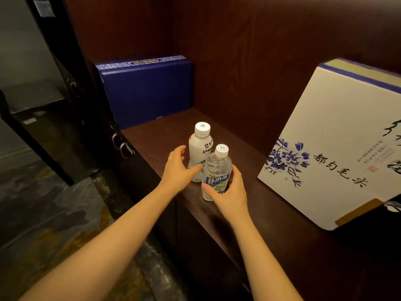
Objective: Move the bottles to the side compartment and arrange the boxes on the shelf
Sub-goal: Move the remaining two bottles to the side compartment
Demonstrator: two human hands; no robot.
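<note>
Two bottles stand upright and touching on the dark wooden shelf (156,137). The white milk-drink bottle (200,148) is behind, and the clear water bottle (217,168) with a blue and green label is in front of it. My left hand (176,172) cups the white bottle's left side with its fingers spread and the thumb against the lower front. My right hand (230,196) wraps the clear bottle's lower half, thumb in front and fingers on the right. A dark blue box (147,92) stands on edge at the shelf's back left. A white box with blue flowers (338,144) leans at the right.
Wooden walls close the shelf behind and to the left. Below the shelf are cabinet doors with metal handles (121,146). A dark cabinet (39,131) stands on the patterned carpet at the left. Bare shelf surface lies between the bottles and the blue box.
</note>
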